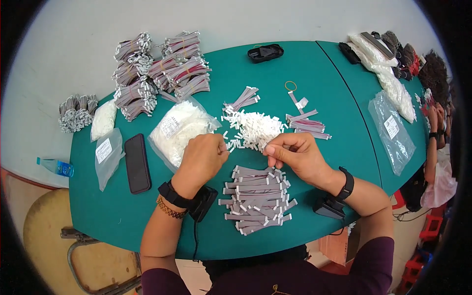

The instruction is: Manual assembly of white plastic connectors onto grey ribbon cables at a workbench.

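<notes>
My left hand (202,158) is closed in a fist just left of a loose heap of small white connectors (254,129) on the green table (319,78); whatever it pinches is hidden by the fingers. My right hand (295,155) pinches a small white connector at its fingertips, right beside the heap. Below both hands lies a pile of short grey ribbon cables with white ends (258,199). A few more grey cables (243,100) lie behind the heap, and some reddish ones (309,124) to its right.
A clear bag of white connectors (178,130), a black phone (137,163) and smaller bags (105,155) lie to the left. Bundled cables (157,73) are stacked at the far left. A black case (265,52) sits at the back. Another person (435,147) sits at the right.
</notes>
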